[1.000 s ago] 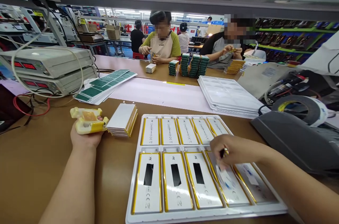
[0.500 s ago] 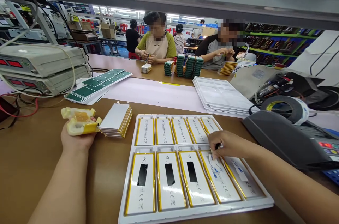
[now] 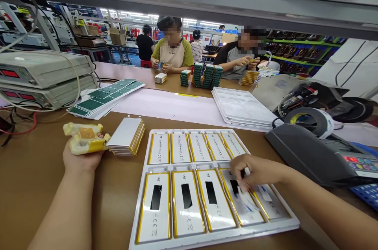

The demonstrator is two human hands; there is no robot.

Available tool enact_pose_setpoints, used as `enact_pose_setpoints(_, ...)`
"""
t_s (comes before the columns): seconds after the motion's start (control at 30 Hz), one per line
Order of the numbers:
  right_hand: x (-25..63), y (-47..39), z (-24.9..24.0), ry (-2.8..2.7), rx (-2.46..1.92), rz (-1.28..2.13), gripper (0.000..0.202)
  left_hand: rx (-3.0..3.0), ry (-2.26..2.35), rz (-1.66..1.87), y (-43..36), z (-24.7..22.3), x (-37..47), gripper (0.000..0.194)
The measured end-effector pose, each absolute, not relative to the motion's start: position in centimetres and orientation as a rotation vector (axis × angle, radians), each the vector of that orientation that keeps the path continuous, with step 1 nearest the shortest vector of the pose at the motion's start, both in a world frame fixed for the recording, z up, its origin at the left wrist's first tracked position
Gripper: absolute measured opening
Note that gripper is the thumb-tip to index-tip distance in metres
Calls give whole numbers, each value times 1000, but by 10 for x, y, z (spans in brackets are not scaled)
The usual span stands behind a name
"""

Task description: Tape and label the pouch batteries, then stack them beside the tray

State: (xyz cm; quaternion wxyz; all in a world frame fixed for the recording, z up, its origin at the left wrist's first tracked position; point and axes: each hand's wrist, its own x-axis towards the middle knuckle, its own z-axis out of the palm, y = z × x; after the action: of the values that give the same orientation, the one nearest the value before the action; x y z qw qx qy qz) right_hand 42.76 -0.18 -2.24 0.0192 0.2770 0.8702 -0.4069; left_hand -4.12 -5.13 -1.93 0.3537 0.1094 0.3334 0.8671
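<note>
My left hand (image 3: 81,159) is closed round a yellow-and-white plastic fixture (image 3: 88,145) at the left of the table. Right beside it rises a stack of flat battery cells (image 3: 125,132). A white plastic tray (image 3: 144,175) holds two rows of white pouch batteries with yellow edges. Three in the front row carry black tape patches (image 3: 186,195). Over the fourth battery (image 3: 232,199), my right hand (image 3: 254,170) pinches a white backing strip (image 3: 248,201) with blue print, blurred by motion. Black tape shows under the strip. The last front battery (image 3: 279,208) bears a similar strip, partly covered by my hand.
Stacked white trays (image 3: 240,104) lie behind. A tape dispenser (image 3: 310,155) stands at right, two meters (image 3: 44,73) at left, beside green-printed sheets (image 3: 109,96). Across the table two people handle parts near green stacks (image 3: 211,75). A shelf beam (image 3: 177,0) crosses overhead.
My right hand has pulled the backing strip off toward me, uncovering black tape on the fourth battery. My left hand keeps its hold on the fixture. The view has shifted slightly.
</note>
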Motion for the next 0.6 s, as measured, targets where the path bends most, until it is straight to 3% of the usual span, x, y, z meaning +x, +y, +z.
enact_pose_setpoints(0.1,446,5,-18,2618,728,-1451,37,261,860,2253,-51,-19,-43,20)
enact_pose_setpoints(0.33,478,31,-17,2694,1107,-884,25,313,855,2246,-51,-18,-42,18)
enact_pose_setpoints(0.6,481,24,-20,2668,1003,-893,19,356,902,2235,-53,-14,-38,17)
